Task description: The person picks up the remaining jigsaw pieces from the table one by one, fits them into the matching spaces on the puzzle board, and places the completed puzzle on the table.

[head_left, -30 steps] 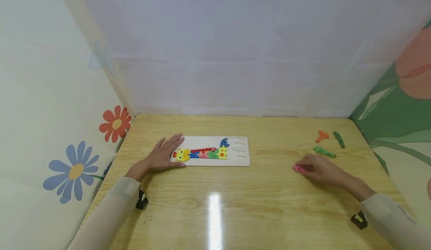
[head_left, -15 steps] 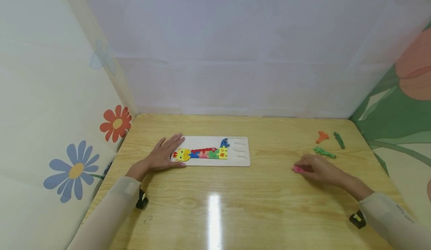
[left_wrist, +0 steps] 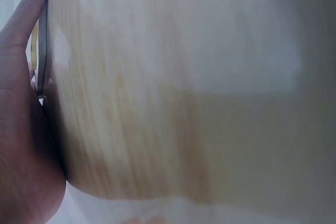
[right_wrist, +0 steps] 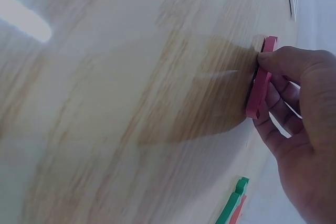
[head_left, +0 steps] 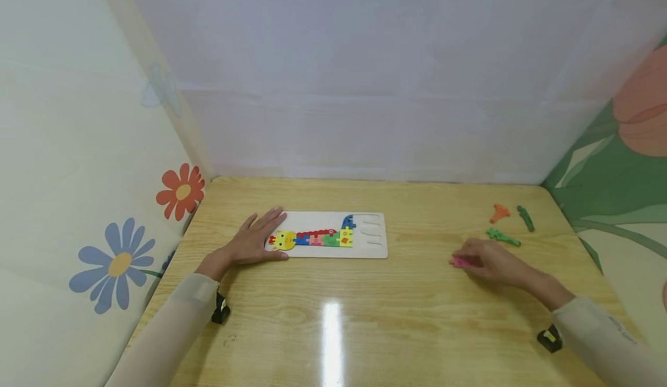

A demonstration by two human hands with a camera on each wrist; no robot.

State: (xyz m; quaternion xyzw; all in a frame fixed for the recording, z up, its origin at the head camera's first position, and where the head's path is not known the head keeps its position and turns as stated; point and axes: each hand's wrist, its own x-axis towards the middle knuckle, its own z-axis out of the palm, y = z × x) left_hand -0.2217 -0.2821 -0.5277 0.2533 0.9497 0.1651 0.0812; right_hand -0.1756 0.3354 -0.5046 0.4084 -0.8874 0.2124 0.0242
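A white puzzle board (head_left: pixel 307 219) lies on the table, with a giraffe's yellow head and colourful neck and body pieces set in it; leg-shaped outlines show at its right end. My left hand (head_left: pixel 249 243) rests at the board's left end, fingers spread over the top edge and thumb along the near edge. Over to the right, my right hand (head_left: pixel 492 261) pinches a pink puzzle piece (head_left: pixel 461 262) between thumb and fingers. In the right wrist view the pink piece (right_wrist: pixel 261 80) is held on edge, close to the table surface.
Beyond my right hand lie a light green puzzle piece (head_left: pixel 503 237), an orange piece (head_left: pixel 499 213) and a dark green piece (head_left: pixel 525 218). A white cloth wall (head_left: pixel 365 86) rises behind the wooden table (head_left: pixel 396 317); flower-patterned cloths hang on both sides.
My right hand has shifted very slightly left with the pink puzzle piece pinched in it. The left hand and the board stay where they were.
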